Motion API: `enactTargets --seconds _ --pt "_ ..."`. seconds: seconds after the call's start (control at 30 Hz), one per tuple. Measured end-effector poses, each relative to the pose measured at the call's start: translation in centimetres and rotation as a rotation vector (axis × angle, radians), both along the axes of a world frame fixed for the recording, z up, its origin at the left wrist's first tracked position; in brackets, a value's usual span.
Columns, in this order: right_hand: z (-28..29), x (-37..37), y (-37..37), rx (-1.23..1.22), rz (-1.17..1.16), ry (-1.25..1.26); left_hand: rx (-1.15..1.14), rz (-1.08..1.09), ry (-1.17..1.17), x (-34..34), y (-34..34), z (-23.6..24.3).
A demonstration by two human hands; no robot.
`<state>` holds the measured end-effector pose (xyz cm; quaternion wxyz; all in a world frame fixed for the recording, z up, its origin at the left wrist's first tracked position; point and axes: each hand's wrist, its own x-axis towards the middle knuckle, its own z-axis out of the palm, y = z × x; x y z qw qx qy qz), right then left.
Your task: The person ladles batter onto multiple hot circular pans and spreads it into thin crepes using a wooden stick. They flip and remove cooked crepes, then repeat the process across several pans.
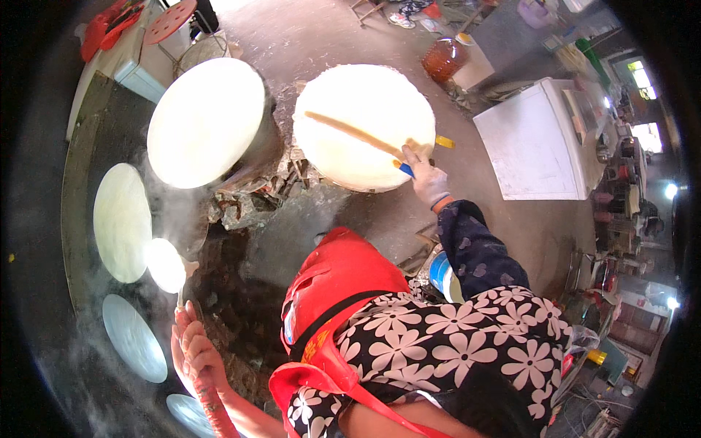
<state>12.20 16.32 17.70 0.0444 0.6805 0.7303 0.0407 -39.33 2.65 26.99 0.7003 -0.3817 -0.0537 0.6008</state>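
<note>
My right hand (pixel 427 177), in a pale glove, is closed on a long flat wooden scraper (pixel 350 131) lying across a round griddle (pixel 363 80) whose top is bright white. A short blue-and-yellow piece (pixel 403 168) sticks out by my fingers, and a yellow end (pixel 445 141) shows beyond the griddle's rim. At the lower left my left hand (pixel 198 352) is closed around the thin handle of a ladle (pixel 166 266) with a round white bowl, overexposed, amid steam. Beside that bowl are a pale greenish disc (pixel 123 223) and a bluish disc (pixel 134 338).
A second white-topped griddle (pixel 207 123) stands left of the first, steaming. A white cabinet (pixel 537 139) is at the right, and a reddish-brown jug (pixel 444 58) at the far right. A blue-and-white bucket (pixel 442 275) stands below my right forearm. Someone's shoes (pixel 401 20) show at the top.
</note>
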Motion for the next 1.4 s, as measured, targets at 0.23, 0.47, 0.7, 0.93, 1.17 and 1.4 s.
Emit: enactTargets --seconds 0.23,0.47,0.7,0.93,1.17,1.4 --pt "3.2 -2.2 0.9 0.105 0.048 0.207 0.025 0.091 -0.050 -0.6 -0.5 1.2" --pt "3.8 -18.2 3.0 -0.177 0.311 0.346 -0.034 0.242 0.032 -8.6 -2.7 3.0" --pt "0.4 -32.4 -2.5 -0.563 0.620 0.685 -0.242 0.119 0.750 -12.3 -7.9 0.2" --pt "0.1 -43.3 -6.3 -0.509 0.698 0.832 -0.468 -0.093 1.465 -16.5 -3.9 -3.1" --pt "-0.5 -43.9 -6.3 -0.491 0.661 0.745 -0.597 -0.199 1.810 -15.9 -0.9 -10.5" --pt "-0.5 -43.7 -7.2 -0.523 0.643 0.723 -0.755 -0.324 2.167 -16.8 -1.2 -12.8"
